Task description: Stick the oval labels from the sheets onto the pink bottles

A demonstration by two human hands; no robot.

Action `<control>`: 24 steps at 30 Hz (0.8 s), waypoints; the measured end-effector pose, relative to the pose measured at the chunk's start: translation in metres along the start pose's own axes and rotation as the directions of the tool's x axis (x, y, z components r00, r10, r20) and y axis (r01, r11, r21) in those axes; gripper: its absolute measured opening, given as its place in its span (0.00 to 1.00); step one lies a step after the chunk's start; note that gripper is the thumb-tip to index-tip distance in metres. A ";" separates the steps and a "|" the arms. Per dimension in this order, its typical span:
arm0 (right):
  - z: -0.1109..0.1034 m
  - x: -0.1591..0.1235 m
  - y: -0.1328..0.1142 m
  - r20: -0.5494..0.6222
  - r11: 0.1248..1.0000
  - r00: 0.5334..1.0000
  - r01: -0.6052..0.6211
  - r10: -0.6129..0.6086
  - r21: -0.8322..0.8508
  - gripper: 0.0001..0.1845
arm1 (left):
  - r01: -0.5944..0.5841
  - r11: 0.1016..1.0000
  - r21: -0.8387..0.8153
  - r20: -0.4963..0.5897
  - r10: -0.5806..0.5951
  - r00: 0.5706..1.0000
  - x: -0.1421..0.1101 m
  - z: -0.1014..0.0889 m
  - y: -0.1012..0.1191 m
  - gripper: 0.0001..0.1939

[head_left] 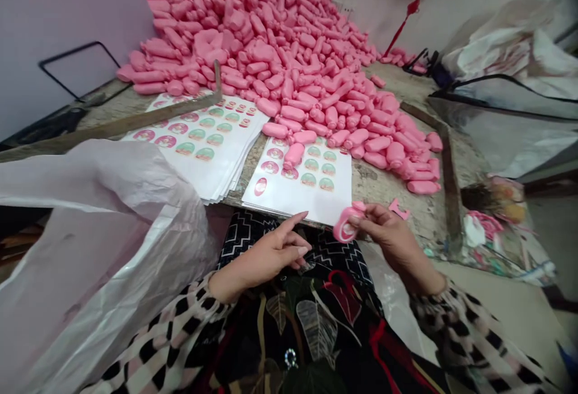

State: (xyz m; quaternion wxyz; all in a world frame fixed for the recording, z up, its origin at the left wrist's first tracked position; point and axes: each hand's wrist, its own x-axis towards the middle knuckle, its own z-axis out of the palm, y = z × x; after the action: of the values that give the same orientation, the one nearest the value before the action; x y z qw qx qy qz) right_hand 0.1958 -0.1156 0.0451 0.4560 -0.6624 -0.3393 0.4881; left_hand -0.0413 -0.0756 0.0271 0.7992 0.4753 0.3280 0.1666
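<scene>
While rounded pink plastic bottles (253, 38) heap up on the worn wooden bench (372, 184) beyond the white paper sticker sheet (327, 206), the left hand (280, 249), spread and seemingly bare, hovers at the sheet's near edge, apart from the right hand (392, 237), which pinches a small pink labelled bottle (347, 225) by its near right corner. I'd press the oval label (344, 236) flat from its middle outward. The bottle's long axis slants, neck pointing away and rightward.

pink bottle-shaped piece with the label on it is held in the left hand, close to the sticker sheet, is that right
Not quite: the head view shows the pink bottle-shaped piece with the label held in the right hand, not the left hand. It is indeed close to the sticker sheet.
</scene>
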 end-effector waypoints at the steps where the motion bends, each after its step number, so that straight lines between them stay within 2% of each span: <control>1: -0.020 -0.006 0.005 -0.036 0.991 0.999 0.010 -0.015 -0.135 0.20 | 0.006 1.000 0.028 -0.020 -0.005 1.000 0.001 -0.001 -0.001 0.34; 4: -0.070 -0.032 0.033 -0.099 0.852 0.994 -0.083 0.037 -0.517 0.19 | 0.031 0.996 0.081 -0.057 -0.026 0.998 0.005 -0.006 -0.005 0.30; 6: -0.092 -0.050 0.060 -0.155 0.741 0.983 -0.176 0.098 -0.648 0.19 | 0.047 0.994 0.100 -0.062 -0.041 0.997 0.008 -0.009 -0.008 0.30; 9: -0.105 -0.068 0.098 -0.216 0.566 0.957 -0.290 0.196 -0.772 0.20 | 0.054 0.993 0.105 -0.061 -0.048 0.997 0.012 -0.010 -0.011 0.28; 12: -0.106 -0.071 0.113 -0.229 0.388 0.933 -0.326 0.277 -0.862 0.24 | 0.058 0.992 0.112 -0.078 -0.049 0.996 0.013 -0.010 -0.012 0.27; 14: -0.102 -0.063 0.103 -0.212 0.317 0.939 -0.296 0.272 -0.901 0.24 | 0.066 0.990 0.123 -0.100 -0.054 0.994 0.012 -0.012 -0.012 0.26; 15: -0.099 -0.056 0.092 -0.179 0.323 0.952 -0.256 0.249 -0.911 0.22 | 0.069 0.990 0.126 -0.113 -0.054 0.992 0.011 -0.012 -0.012 0.26; 17: -0.088 -0.037 0.061 -0.055 0.437 0.986 -0.120 0.160 -0.892 0.18 | 0.080 0.988 0.133 -0.140 -0.061 0.988 0.009 -0.014 -0.011 0.26; 19: -0.068 -0.012 0.025 0.117 0.617 0.993 0.083 0.015 -0.783 0.17 | 0.093 0.986 0.138 -0.163 -0.070 0.984 0.008 -0.015 -0.010 0.26; 21: -0.042 0.016 -0.010 0.236 0.692 0.963 0.260 -0.131 -0.674 0.16 | 0.090 0.985 0.145 -0.172 -0.065 0.983 0.006 -0.015 -0.009 0.25; 22: -0.026 0.031 -0.026 0.275 0.683 0.938 0.343 -0.211 -0.645 0.16 | 0.078 0.986 0.147 -0.172 -0.053 0.984 0.005 -0.016 -0.009 0.25; 24: 0.006 0.062 -0.050 0.317 0.599 0.893 0.450 -0.321 -0.662 0.15 | 0.046 0.988 0.147 -0.176 -0.020 0.984 0.002 -0.016 -0.007 0.25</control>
State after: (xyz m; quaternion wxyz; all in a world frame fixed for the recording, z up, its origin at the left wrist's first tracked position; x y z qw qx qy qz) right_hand 0.2082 -0.0406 0.0701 0.2242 -0.6547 -0.6743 0.2576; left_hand -0.0515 -0.0675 0.0144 0.7322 0.5123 0.4158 0.1691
